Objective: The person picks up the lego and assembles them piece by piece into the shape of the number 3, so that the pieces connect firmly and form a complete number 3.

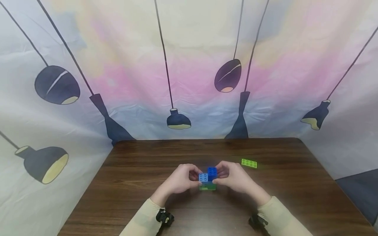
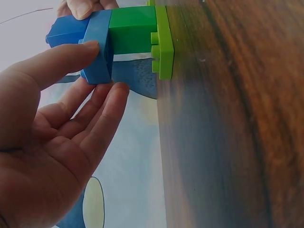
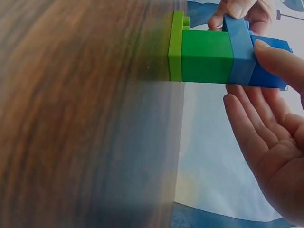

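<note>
A small stack of toy building bricks stands on the table between my two hands. At its base is a lime green plate (image 3: 175, 52), under a green brick (image 3: 207, 57). Across that lies a light blue plate (image 2: 100, 42), topped at its right end by a dark blue brick (image 1: 212, 173). My left hand (image 1: 181, 178) pinches the left end of the light blue plate between thumb and fingers. From the other side, my right hand (image 1: 236, 177) grips the dark blue brick, its thumb by the seam with the light blue plate.
Another lime green plate (image 1: 249, 163) with studs up lies on the brown wooden table (image 1: 147, 154), behind and right of my right hand. A cloth backdrop (image 1: 195, 82) printed with hanging lamps rises along the table's far edge and sides.
</note>
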`<state>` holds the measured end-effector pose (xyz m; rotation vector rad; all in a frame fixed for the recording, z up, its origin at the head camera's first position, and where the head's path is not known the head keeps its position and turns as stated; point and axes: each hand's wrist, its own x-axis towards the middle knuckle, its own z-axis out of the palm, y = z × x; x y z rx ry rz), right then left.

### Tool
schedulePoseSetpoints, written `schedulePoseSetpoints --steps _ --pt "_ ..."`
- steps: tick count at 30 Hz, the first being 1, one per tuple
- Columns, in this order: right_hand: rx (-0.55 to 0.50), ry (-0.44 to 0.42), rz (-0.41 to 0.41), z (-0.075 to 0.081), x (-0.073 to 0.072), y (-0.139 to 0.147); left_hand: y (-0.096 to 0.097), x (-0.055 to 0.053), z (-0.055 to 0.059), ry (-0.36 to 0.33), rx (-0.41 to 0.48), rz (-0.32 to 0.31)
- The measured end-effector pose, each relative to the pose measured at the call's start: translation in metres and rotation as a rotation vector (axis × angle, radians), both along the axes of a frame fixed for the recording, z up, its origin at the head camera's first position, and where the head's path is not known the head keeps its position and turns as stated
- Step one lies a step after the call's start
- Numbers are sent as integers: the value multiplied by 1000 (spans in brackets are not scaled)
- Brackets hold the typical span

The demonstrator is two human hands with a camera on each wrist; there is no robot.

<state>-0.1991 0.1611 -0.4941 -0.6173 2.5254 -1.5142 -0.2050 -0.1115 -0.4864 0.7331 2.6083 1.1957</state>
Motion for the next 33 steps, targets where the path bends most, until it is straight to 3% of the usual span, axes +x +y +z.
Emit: schedulePoseSetpoints --steps 8,33 --pt "37 4 4 -2 0 1 -1 1 -3 -11 9 -5" --pt "71 8 -10 4 0 1 0 -2 2 -21 12 -4"
